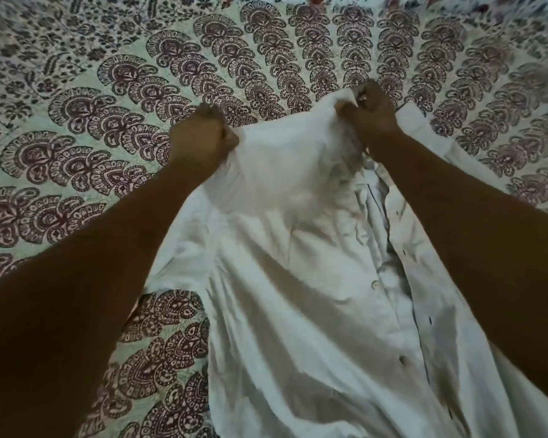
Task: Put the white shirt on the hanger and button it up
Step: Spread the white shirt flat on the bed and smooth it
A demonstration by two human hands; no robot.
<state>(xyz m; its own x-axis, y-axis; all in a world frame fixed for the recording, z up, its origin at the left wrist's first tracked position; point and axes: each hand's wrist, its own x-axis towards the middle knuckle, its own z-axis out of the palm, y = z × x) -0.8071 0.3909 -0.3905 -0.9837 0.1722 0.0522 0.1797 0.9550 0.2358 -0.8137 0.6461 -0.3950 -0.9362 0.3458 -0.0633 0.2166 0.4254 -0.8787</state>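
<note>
Both fists closed on shirt point(298, 263) top edge: left hand point(201, 137) at 10 o'clock, right hand point(372, 113) at 1 o'clock. Lies front-up, unbuttoned, on printed bedspread point(108, 90). Light, limp, creasing cloth; best held at shoulders. Hanger not visible.

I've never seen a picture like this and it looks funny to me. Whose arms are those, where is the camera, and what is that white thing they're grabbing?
The camera sits on a person's head and looks down, so you see their own two bare arms reaching forward. There is just this one picture. The surface is a pale bedspread printed with dark maroon paisley shapes. On it lies a crumpled white button-up cotton shirt, its front unbuttoned. The left hand pinches the cloth near the top, and the right hand grips it too. No hanger shows in the picture.
</note>
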